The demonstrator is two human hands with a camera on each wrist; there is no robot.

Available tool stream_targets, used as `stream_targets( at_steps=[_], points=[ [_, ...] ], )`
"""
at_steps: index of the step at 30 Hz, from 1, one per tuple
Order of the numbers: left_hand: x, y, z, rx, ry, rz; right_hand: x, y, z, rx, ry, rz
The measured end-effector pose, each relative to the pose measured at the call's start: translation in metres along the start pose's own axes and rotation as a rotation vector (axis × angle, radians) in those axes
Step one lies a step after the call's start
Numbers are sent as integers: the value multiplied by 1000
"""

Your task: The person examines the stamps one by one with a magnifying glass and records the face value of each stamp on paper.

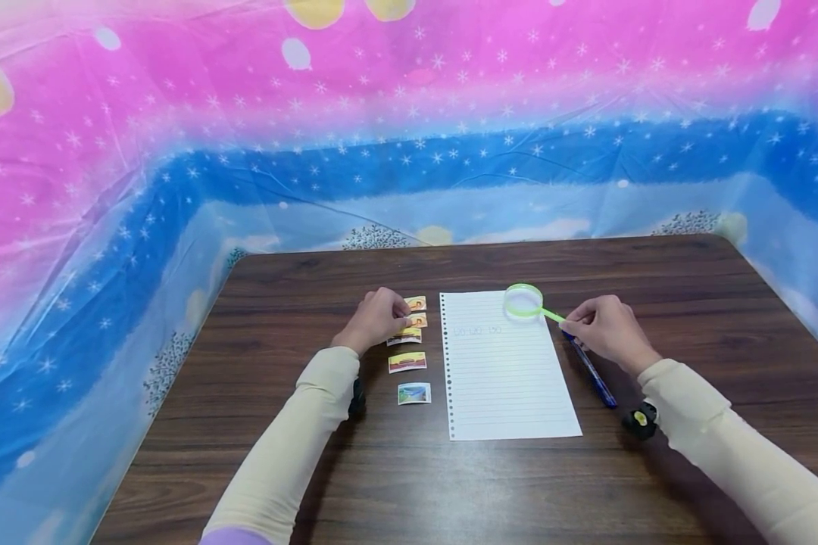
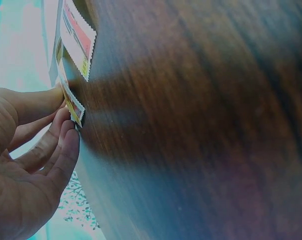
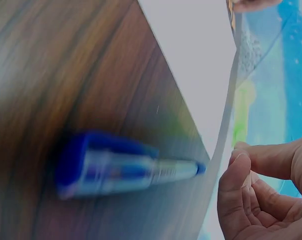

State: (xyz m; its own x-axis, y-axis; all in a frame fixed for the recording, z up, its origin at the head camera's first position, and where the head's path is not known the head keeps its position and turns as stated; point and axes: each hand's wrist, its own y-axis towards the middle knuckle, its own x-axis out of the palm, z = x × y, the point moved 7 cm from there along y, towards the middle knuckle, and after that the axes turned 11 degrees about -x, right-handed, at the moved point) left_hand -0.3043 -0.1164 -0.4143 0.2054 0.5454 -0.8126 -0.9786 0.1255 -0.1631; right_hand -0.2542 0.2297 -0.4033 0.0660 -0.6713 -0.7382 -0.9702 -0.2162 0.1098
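Note:
My right hand (image 1: 608, 328) pinches the end of the green handle of a magnifying glass (image 1: 551, 313), whose round lens lies over the upper right of a lined sheet of paper (image 1: 511, 386). Thumb and fingertips of my left hand (image 1: 376, 322) pinch a small stamp (image 1: 418, 321) with a toothed edge, its face yellow and orange. Around it lie a similar stamp (image 1: 416, 303) just beyond and a yellow and dark red stamp (image 1: 404, 337) just nearer, partly covered. In the left wrist view, the left hand (image 2: 36, 145) holds the stamp close to the tabletop.
Nearer on the table (image 1: 504, 492) lie another yellow and red stamp (image 1: 407, 362) and a blue-green landscape stamp (image 1: 414, 393). A blue pen (image 1: 594, 372) lies right of the paper, below my right hand. Faint handwritten numbers mark the sheet. A patterned cloth (image 1: 382, 166) surrounds the table's back and sides.

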Motion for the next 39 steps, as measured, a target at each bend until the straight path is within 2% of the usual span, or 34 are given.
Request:
stream_targets(
  at_steps=[18,28,39],
  points=[
    [0,1,-1,0,-3,2,44,16,-38,-57,41,-55],
    [1,3,-2,33,14,22,64,24,-58,-98,40,-81],
    [1,2,-2,25,19,4,85,32,-72,-136,138,-122]
  ],
)
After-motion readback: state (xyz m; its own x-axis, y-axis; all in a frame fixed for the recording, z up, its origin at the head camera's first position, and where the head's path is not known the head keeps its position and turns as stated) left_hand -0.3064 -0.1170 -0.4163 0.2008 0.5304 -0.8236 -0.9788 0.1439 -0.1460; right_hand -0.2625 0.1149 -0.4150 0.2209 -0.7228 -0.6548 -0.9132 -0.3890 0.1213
